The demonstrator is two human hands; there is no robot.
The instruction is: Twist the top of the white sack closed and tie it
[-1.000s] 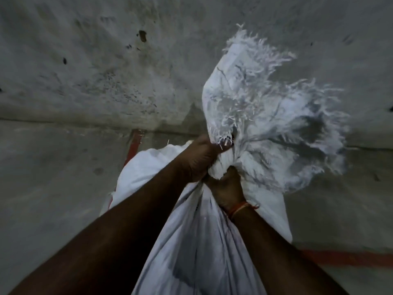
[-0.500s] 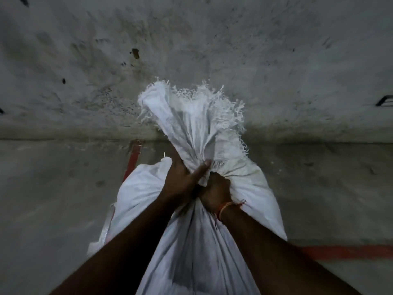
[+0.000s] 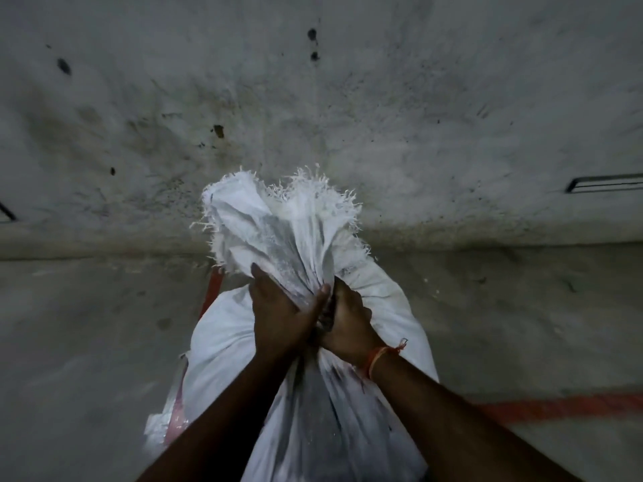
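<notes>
A full white woven sack (image 3: 306,405) stands on the floor right below me. Its frayed top (image 3: 278,220) is gathered into a bunch that sticks up and away from me. My left hand (image 3: 282,314) wraps the neck of the sack from the left, thumb laid across the cloth. My right hand (image 3: 351,325), with an orange thread on its wrist, grips the same neck from the right, tight against the left hand. Both hands squeeze the cloth just under the bunched top.
A stained grey concrete wall (image 3: 348,109) rises straight ahead, meeting the floor behind the sack. Red painted lines (image 3: 556,407) run across the concrete floor at the right and behind the sack at the left (image 3: 212,290).
The loose top, spread wide to the right a second ago, has been gathered into a narrow upright bunch. Both hands have slid together on the neck, and my view has tilted up.
</notes>
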